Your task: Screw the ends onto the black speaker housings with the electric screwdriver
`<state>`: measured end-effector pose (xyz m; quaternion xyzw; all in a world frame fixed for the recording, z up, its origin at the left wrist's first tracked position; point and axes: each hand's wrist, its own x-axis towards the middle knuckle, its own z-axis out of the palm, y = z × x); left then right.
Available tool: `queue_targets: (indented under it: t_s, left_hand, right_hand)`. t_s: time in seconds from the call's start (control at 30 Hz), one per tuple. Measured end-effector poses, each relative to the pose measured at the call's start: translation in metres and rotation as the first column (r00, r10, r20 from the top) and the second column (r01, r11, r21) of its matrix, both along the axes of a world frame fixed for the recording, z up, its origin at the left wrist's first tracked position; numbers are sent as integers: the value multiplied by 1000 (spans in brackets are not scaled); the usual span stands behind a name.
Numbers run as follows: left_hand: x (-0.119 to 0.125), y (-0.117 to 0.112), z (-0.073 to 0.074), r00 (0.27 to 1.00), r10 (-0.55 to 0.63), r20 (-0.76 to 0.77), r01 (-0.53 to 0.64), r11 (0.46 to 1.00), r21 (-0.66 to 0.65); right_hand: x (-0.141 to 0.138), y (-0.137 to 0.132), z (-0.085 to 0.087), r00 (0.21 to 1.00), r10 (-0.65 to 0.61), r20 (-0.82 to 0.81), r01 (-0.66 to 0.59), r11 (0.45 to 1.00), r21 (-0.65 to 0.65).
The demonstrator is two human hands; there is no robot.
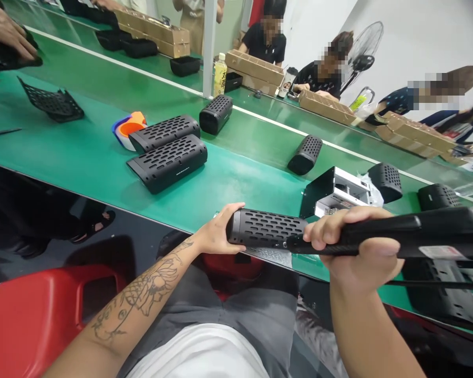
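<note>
My left hand (222, 233) grips the end of a black housing with slotted holes (271, 226) at the table's front edge. Fingers and thumb wrap round its left end. In my right hand (358, 241) is a black electric screwdriver (413, 231), held level with its front end pointing left. That front end lies against the right part of the housing, or just in front of it; I cannot tell whether the bit touches a screw. Behind my right hand stands a black and silver metal box (335, 191).
Two similar housings (173, 165) lie left of centre beside an orange tape roll (132, 126). More stand along the green belt (256, 136). A bent black mesh panel (51, 100) lies at left, near another person's hand (8, 37). A red stool (31, 315) is below left. Co-workers sit opposite behind cardboard boxes (256, 71).
</note>
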<state>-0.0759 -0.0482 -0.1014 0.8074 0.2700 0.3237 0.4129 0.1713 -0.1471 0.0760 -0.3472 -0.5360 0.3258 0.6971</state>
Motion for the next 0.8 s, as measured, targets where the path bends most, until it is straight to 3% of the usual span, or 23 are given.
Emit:
queue_targets:
  t_s: [0.17,0.53,0.8]
  left_hand:
    - [2,2,-2,1000,-18,22,18,1000,4]
    - [2,2,0,1000,-7,9,7,1000,21]
    - [2,2,-1,999,-15,29,14,1000,27]
  right_hand:
    - [-5,9,-16,1000,-8,25,8,1000,-6]
    - [-5,15,-19,999,47,13,-45,993,-108]
    - [-4,12,-24,975,220,31,-218,974,-56]
